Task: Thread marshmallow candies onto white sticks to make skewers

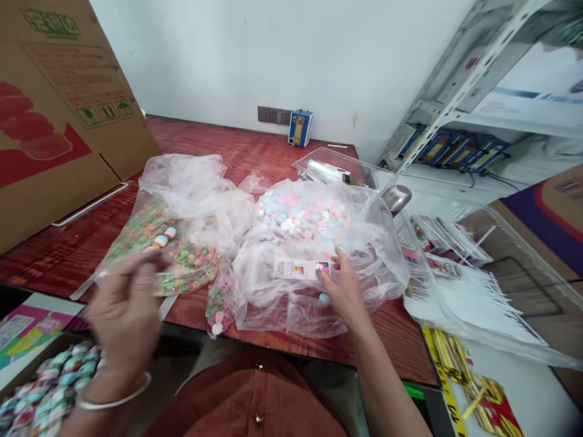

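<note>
My left hand (pixel 127 312), blurred by motion, has its fingers closed on a short row of pastel marshmallow balls (pixel 160 240). It is above a clear bag of small green, orange and pink candies (pixel 195 258). My right hand (pixel 345 288) pinches the right end of a narrow white printed packet (pixel 296 268). Beneath that packet spreads a large clear plastic bag (pixel 268 291) with pink, blue and white marshmallows (pixel 300 212) in it. A smaller bag of candies (pixel 221 297) sits between the two bags at the table's front edge.
At left stands a large cardboard box (pixel 68 121). Below it, a box holds several wrapped marshmallow sticks (pixel 59 382). A clear tray (pixel 314 155) and a metal scoop (pixel 396 197) are behind the bags. At right, a clear bin (pixel 496 337) holds white packets, beside metal shelving (pixel 483 54).
</note>
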### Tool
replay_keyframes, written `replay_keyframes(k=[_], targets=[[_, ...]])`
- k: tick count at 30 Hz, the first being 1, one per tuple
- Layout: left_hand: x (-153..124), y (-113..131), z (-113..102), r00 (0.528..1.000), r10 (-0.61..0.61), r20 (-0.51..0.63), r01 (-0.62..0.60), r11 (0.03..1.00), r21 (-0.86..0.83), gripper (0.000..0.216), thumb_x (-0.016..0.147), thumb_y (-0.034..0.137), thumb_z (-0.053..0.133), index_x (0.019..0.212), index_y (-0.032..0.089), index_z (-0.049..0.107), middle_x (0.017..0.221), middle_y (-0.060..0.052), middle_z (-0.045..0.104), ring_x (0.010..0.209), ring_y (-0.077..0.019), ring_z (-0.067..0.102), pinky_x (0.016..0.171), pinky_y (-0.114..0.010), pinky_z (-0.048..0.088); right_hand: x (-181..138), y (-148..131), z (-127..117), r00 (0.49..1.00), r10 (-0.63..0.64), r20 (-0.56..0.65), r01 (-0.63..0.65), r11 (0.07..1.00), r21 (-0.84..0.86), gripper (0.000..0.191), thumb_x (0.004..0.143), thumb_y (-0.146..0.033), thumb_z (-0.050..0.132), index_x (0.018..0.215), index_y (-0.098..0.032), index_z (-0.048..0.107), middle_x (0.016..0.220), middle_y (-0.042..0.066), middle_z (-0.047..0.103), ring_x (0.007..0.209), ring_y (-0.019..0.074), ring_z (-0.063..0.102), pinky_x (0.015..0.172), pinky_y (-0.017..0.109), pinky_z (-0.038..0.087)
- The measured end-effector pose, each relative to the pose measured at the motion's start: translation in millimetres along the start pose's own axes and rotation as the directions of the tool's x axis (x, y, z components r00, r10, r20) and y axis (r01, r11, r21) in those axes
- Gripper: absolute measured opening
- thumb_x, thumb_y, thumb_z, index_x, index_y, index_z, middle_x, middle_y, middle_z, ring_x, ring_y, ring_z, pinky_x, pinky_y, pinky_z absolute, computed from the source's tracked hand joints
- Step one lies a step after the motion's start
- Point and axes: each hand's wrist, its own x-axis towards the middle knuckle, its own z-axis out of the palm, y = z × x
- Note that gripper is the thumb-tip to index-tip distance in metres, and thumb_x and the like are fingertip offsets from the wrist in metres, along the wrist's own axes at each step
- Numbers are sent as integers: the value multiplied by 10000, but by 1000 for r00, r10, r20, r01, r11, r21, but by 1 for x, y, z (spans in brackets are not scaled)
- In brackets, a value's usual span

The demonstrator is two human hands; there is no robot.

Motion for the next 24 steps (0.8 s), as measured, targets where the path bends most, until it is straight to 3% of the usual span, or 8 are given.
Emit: replay_keyframes(k=[2, 4, 6, 7, 9, 11, 19, 24], targets=[[-27, 20, 50, 903, -86, 421, 201, 951, -236, 251, 880, 386, 636, 1014, 190, 715, 897, -38, 713, 832, -174, 646, 815, -307, 505, 13, -2, 9, 999, 8, 50, -9, 1000, 22, 522, 766, -288, 552, 1247, -88, 585, 1087, 171, 694, 967, 290, 639, 876, 428, 480], [-61, 34, 88, 476, -220, 851, 624, 767, -150, 306, 826, 415, 697, 978, 150, 727, 837, -80, 724, 749, -189, 667, 726, -305, 518, 16, -6, 7, 997, -6, 73, 3, 999, 42, 330, 790, -275, 518, 1046, -129, 666, 936, 122, 718, 871, 265, 647, 820, 393, 486], [-92, 42, 118, 21, -233, 972, 891, 446, 88, 350, 775, 400, 758, 998, 134, 719, 932, -121, 728, 759, -195, 686, 728, -316, 527, 12, -15, -7, 995, -34, 93, 27, 997, 72, 233, 840, -310, 496, 895, -173, 675, 838, 73, 714, 794, 231, 640, 765, 345, 482], [-103, 43, 131, -94, -167, 981, 948, 286, 140, 368, 769, 382, 772, 1036, 136, 709, 1011, -134, 719, 845, -204, 695, 789, -321, 525, 9, -20, -16, 993, -50, 104, 41, 995, 91, 228, 861, -331, 494, 864, -186, 670, 794, 49, 705, 757, 214, 632, 730, 318, 477], [-113, 44, 154, -48, -75, 996, 999, 20, 50, 347, 770, 374, 779, 1029, 154, 707, 1098, -122, 697, 960, -205, 678, 874, -336, 515, 3, -31, -37, 983, -106, 151, 81, 984, 161, 207, 882, -336, 514, 845, -198, 664, 760, 20, 690, 729, 190, 617, 694, 282, 459], [-112, 44, 172, 125, -99, 987, 982, -128, -137, 279, 763, 340, 791, 967, 166, 713, 1087, -86, 692, 968, -184, 661, 877, -329, 522, 0, -39, -55, 959, -184, 217, 133, 964, 229, 189, 903, -317, 521, 852, -204, 664, 773, 7, 681, 738, 175, 607, 689, 263, 443], [-87, 49, 184, 406, -456, 792, 899, 44, -435, 367, 473, 245, 945, 682, 123, 669, 648, 15, 634, 586, -82, 568, 574, -194, 487, -6, -49, -52, 945, -322, 57, 324, 946, -26, 368, 961, -360, 486, 630, -206, 527, 588, -20, 540, 630, 153, 500, 645, 266, 332], [-77, 43, 175, 419, -453, 787, 888, 24, -459, 327, 562, 246, 914, 694, 126, 640, 604, 37, 608, 500, -62, 530, 483, -174, 439, -10, -62, -30, 939, -344, 23, 343, 939, 23, 532, 985, -480, 410, 526, -211, 415, 494, -31, 453, 527, 130, 431, 590, 264, 309]])
